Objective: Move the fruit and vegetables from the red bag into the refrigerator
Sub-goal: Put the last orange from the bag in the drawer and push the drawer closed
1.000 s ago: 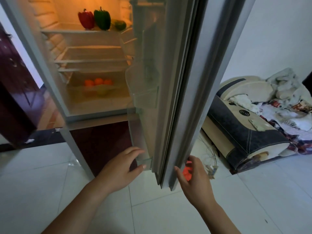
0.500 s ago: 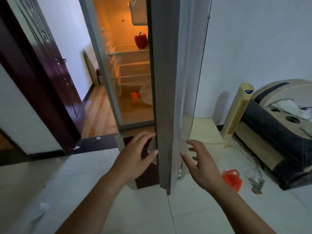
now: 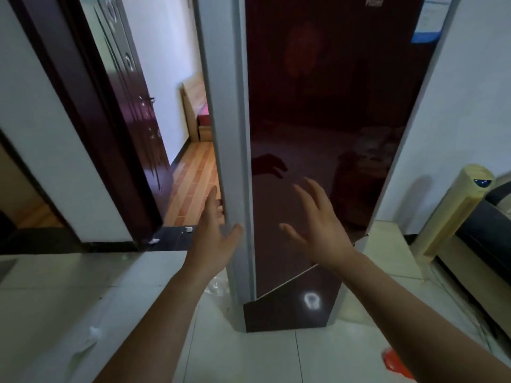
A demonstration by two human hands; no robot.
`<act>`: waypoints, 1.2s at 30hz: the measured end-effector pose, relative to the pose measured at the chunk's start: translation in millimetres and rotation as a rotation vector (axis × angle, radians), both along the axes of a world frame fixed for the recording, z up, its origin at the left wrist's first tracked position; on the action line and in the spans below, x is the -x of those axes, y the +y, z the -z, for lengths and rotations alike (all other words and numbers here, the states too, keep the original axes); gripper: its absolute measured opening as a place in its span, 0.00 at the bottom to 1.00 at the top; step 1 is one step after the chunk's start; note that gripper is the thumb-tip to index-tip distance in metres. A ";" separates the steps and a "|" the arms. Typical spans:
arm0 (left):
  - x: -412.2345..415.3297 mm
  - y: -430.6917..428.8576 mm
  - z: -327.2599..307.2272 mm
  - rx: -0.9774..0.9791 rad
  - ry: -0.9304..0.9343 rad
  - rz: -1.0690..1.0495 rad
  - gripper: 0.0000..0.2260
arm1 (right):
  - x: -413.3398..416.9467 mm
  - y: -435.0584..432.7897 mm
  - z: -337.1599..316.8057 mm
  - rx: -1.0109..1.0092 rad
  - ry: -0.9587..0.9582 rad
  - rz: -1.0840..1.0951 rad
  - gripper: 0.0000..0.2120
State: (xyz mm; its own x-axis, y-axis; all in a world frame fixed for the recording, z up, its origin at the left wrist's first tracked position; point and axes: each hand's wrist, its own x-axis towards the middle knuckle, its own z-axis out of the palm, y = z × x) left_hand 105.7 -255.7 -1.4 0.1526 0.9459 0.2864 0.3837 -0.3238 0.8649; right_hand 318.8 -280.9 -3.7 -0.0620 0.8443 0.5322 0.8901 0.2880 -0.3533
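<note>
The refrigerator stands right in front of me, its dark maroon glossy door closed, so the fruit and vegetables inside are hidden. My left hand rests flat against the grey left side edge of the door, fingers spread, thumb on the front corner. My right hand is spread open in front of the maroon door face, holding nothing; whether it touches the door I cannot tell. The red bag lies crumpled on the white tile floor at the lower right, partly behind my right forearm.
A dark wooden door stands open at the left onto a room with a wooden floor. A yellow tower fan and a dark sofa stand at the right. Clear plastic lies by the refrigerator's foot.
The refrigerator door has swung from open to closed, hiding the lit shelves and peppers. Both hands followed it, left hand on its edge, right hand at its front.
</note>
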 end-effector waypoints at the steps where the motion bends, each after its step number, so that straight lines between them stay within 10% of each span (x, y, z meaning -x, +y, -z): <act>1: 3.8 12.7 1.2 -0.027 0.011 -0.004 0.37 | -0.5 16.5 1.7 -0.039 -0.044 0.004 0.38; 10: 9.3 112.2 8.7 -0.259 0.429 -0.210 0.47 | -20.1 139.3 16.5 0.006 -0.130 0.082 0.49; 36: 10.0 255.1 24.2 -0.136 0.532 -0.213 0.48 | -20.5 259.1 29.6 0.047 -0.227 0.061 0.53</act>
